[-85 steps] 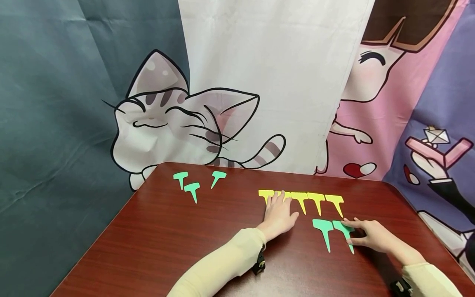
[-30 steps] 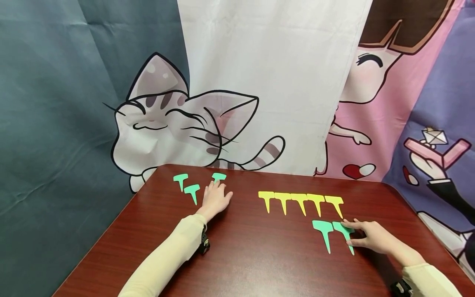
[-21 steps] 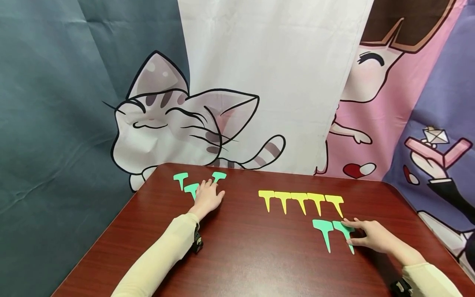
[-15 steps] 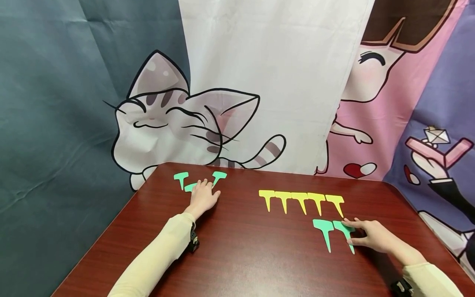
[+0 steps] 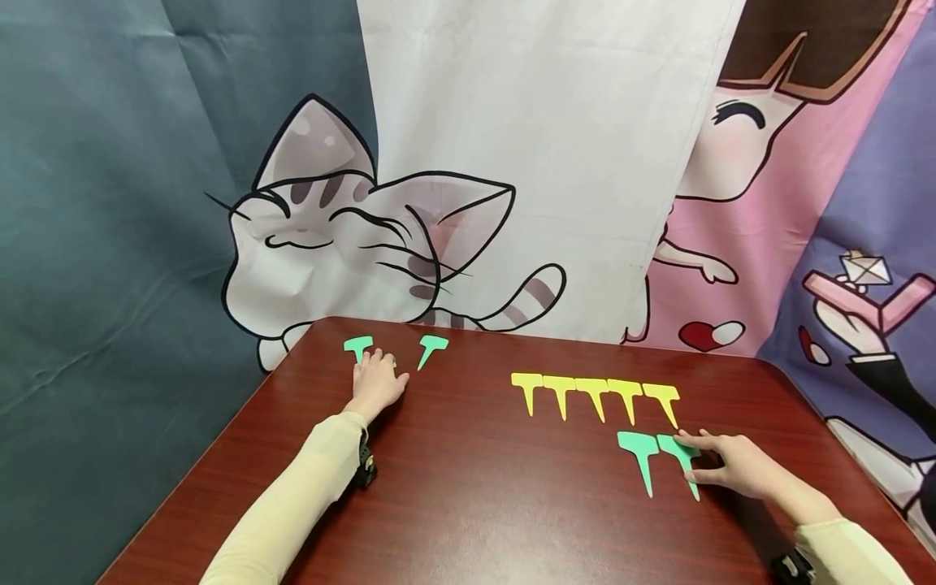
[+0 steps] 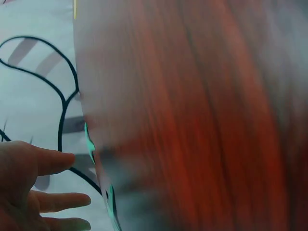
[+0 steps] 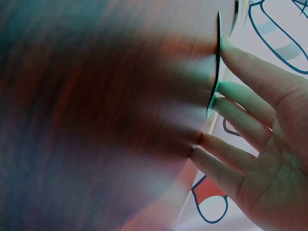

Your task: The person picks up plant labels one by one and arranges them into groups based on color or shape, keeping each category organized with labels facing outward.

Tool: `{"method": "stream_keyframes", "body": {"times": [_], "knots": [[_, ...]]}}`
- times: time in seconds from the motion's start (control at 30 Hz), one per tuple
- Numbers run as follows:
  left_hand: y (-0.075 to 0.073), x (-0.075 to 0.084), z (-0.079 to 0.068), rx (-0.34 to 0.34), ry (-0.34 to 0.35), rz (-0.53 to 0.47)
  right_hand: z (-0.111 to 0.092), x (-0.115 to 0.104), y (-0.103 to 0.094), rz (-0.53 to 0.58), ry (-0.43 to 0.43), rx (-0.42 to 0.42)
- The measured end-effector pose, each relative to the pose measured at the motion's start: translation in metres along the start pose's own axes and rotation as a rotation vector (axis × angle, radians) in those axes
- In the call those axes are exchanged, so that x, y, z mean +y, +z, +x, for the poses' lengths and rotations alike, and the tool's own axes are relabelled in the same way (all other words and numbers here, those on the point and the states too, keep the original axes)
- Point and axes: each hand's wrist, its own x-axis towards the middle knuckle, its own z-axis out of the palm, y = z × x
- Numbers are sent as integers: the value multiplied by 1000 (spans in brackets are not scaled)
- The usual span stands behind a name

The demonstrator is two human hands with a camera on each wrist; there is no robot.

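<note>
Several flat T-shaped plant labels lie on the table. In the head view my left hand [image 5: 376,382] reaches over the back left, its fingertips overlapping the stem of a green plant label [image 5: 358,344]. Another green label [image 5: 434,344] lies to that hand's right. A third green one that lay there is hidden by the hand. The left wrist view shows straight, spread fingers near a green label's edge [image 6: 111,204]. My right hand [image 5: 734,465] touches a green label [image 5: 676,449] with thumb and fingertips, fingers nearly straight. Just left of it lies another green label [image 5: 639,445].
A row of yellow plant labels [image 5: 592,387] runs side by side behind the right-hand green pair. The dark red wooden table [image 5: 468,487] has its back edge against a cartoon-printed curtain [image 5: 585,162]. Both wrists carry a black strap device [image 5: 366,470].
My left hand has gone from the yellow row to the green labels at the back left, then further left, over the middle one. My right hand stays on its green label.
</note>
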Motion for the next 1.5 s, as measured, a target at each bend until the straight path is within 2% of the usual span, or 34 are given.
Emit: {"method": "stream_keyframes", "body": {"times": [0.27, 0.5, 0.77, 1.13, 1.5], "knots": [[-9, -15, 2, 17, -39, 12, 0, 2, 3, 3, 4, 9], [-6, -23, 7, 27, -71, 34, 0, 2, 2, 18, 3, 2], [-6, -16, 9, -33, -114, 59, 0, 0, 0, 17, 11, -13], [-6, -5, 13, -16, -177, 36, 0, 1, 0, 19, 10, -14], [-6, -5, 16, -32, -234, 36, 1, 1, -1, 18, 15, -24]]}}
